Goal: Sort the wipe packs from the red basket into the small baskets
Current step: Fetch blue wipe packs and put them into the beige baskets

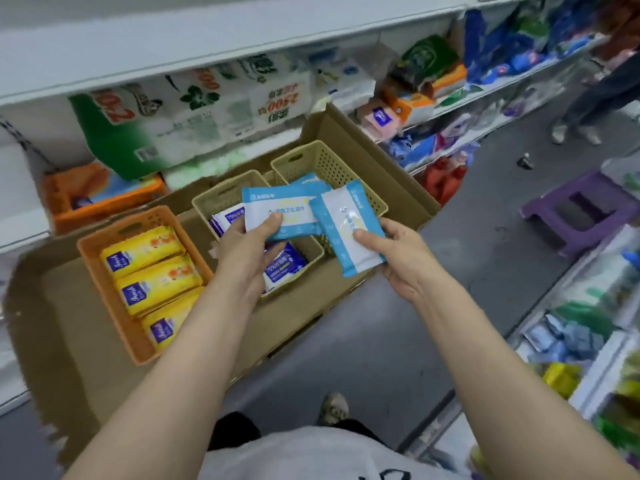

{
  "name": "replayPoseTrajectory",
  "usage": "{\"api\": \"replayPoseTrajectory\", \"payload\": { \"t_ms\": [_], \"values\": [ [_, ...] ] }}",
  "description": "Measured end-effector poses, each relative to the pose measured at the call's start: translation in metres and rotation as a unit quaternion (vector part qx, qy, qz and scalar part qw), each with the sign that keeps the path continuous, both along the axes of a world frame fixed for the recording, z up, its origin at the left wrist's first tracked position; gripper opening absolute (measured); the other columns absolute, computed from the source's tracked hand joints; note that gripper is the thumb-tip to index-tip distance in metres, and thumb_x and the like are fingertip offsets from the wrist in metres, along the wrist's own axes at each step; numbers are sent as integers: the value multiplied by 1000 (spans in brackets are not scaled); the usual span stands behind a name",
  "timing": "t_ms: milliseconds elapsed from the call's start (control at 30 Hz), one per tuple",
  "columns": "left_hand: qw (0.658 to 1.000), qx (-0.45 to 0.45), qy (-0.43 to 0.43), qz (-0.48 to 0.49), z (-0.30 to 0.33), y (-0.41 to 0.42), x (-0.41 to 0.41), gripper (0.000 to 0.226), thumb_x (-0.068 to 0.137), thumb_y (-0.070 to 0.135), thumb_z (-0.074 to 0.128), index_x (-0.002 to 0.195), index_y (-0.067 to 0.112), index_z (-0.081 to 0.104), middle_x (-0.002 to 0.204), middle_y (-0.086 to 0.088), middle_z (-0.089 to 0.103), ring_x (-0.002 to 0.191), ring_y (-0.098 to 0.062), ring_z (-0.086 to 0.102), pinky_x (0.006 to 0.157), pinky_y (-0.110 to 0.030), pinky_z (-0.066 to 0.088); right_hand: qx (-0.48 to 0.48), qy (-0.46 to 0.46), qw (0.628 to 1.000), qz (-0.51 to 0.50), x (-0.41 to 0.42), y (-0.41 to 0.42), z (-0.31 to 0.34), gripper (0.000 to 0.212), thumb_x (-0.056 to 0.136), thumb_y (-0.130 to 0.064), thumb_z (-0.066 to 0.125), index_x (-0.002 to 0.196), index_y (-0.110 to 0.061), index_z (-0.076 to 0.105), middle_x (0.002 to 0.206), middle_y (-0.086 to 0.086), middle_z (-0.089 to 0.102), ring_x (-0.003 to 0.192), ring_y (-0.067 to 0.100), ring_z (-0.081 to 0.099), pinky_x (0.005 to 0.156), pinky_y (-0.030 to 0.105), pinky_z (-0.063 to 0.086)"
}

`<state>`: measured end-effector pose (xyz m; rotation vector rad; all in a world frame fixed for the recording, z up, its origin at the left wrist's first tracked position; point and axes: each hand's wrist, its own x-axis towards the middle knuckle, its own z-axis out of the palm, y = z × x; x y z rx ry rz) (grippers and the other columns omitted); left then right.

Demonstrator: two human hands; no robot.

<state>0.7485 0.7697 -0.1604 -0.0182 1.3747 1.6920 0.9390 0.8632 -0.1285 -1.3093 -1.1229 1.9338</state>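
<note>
The left hand (247, 245) pinches a light-blue wipe pack (277, 211) by its lower edge, thumb on top, above the middle beige basket (221, 199). The right hand (391, 252) grips a second light-blue pack (346, 226), tilted, its upper corner overlapping the first. Both packs hang in front of the far beige basket (325, 164) (more blue packs lie inside). The middle basket holds purple-labelled packs (282, 266), partly hidden by the left hand. An orange basket (104, 268) carries three yellow packs (152, 271). All baskets sit in a cardboard tray (69, 323). A purple stool (575, 209) stands across the aisle.
</note>
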Motion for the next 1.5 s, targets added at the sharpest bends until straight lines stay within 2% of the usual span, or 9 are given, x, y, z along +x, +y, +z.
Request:
{"api": "replayPoseTrajectory", "payload": {
  "t_ms": [367, 533, 733, 900, 1067, 1200, 1400, 1467, 1500],
  "values": [
    [989, -43, 23, 136, -16, 77, 8, 27, 85, 14, 76, 109, 20, 64, 106, 1, 74, 90, -10, 73, 66, -19, 56, 42, -16, 996, 83, -22, 149, -23, 32, 79, -10, 81, 108, -6, 69, 104, 13, 75, 92, 26, 72, 83, 40, 59],
    [985, -57, 14, 164, -32, 118, -26, 29, 84, 15, 77, 107, 20, 61, 110, 1, 71, 89, -9, 72, 70, -19, 56, 82, -46, 994, 58, -46, 215, -25, 28, 77, -5, 81, 96, -12, 62, 88, 4, 77, 81, 19, 74, 65, 28, 59],
    [980, -85, 9, 179, -44, 161, -45, 37, 86, 14, 75, 119, 16, 59, 111, 0, 71, 96, -11, 70, 70, -19, 56, 138, -157, 964, 166, -68, 264, -74, 24, 75, -6, 83, 89, -14, 64, 85, 2, 72, 67, 7, 70, 59, 23, 55],
    [972, -110, 14, 208, -55, 169, -50, 41, 88, 14, 73, 126, 13, 58, 116, -2, 70, 101, -14, 69, 73, -19, 56, 165, -340, 850, 367, -83, 285, -140, 31, 74, -25, 86, 96, -24, 63, 102, 0, 68, 92, 17, 66, 77, 30, 55],
    [955, -135, 1, 263, -67, 176, -38, 36, 89, 12, 72, 123, 13, 59, 116, -3, 70, 101, -14, 70, 76, -22, 56, 240, -392, 672, 581, -102, 287, -178, 43, 80, -28, 80, 118, -17, 62, 123, 5, 61, 109, 21, 58, 87, 29, 49],
    [945, -145, -11, 293, -77, 180, -19, 36, 88, 11, 72, 122, 11, 59, 114, -4, 71, 100, -16, 71, 74, -23, 56, 253, -399, 609, 637, -111, 280, -195, 43, 85, -25, 75, 124, -14, 59, 128, 8, 58, 114, 24, 57, 91, 29, 48],
    [935, -149, -21, 321, -80, 178, -4, 37, 88, 13, 73, 122, 13, 59, 112, -2, 72, 99, -15, 72, 76, -24, 58, 416, -428, 477, 645, -106, 271, -201, 44, 92, -27, 65, 132, -14, 54, 131, 11, 47, 120, 28, 49, 97, 39, 49],
    [935, -151, -18, 321, -81, 178, 0, 36, 88, 13, 73, 121, 14, 60, 112, -1, 73, 100, -15, 71, 78, -26, 59, 487, -404, 468, 617, -104, 270, -197, 47, 91, -30, 65, 134, -15, 51, 133, 10, 48, 125, 27, 42, 99, 40, 47],
    [935, -151, -17, 320, -81, 179, 1, 33, 88, 13, 73, 119, 15, 61, 111, 0, 73, 100, -14, 72, 77, -26, 59, 520, -375, 500, 582, -104, 271, -191, 43, 91, -30, 64, 131, -16, 53, 130, 8, 51, 124, 26, 43, 99, 39, 46]
  ]
}}
